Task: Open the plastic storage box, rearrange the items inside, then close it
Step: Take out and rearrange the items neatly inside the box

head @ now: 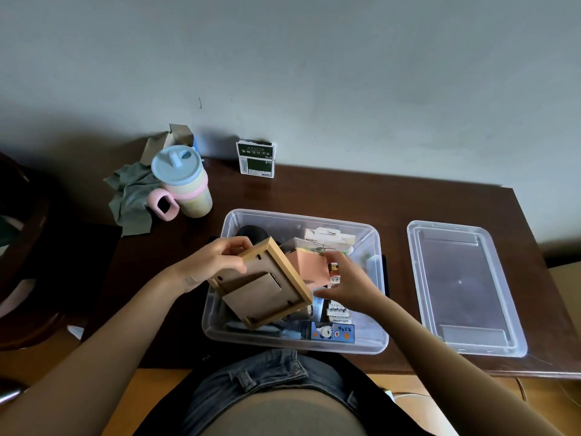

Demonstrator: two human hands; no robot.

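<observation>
Clear plastic storage box [220,309] is open on my dark wood desk, stuffed with small packages. Its clear lid [465,287] lies flat just to the right, not touching. A wooden picture frame [267,284] is tilted back-side-up over the box's left half, beside a pink box [309,267].

Your left hand [217,262] held the wooden frame [264,284] tilted over the storage box [375,344], blocking its near-left half; your right hand [349,278] had room only beside the pink box [309,267].
</observation>
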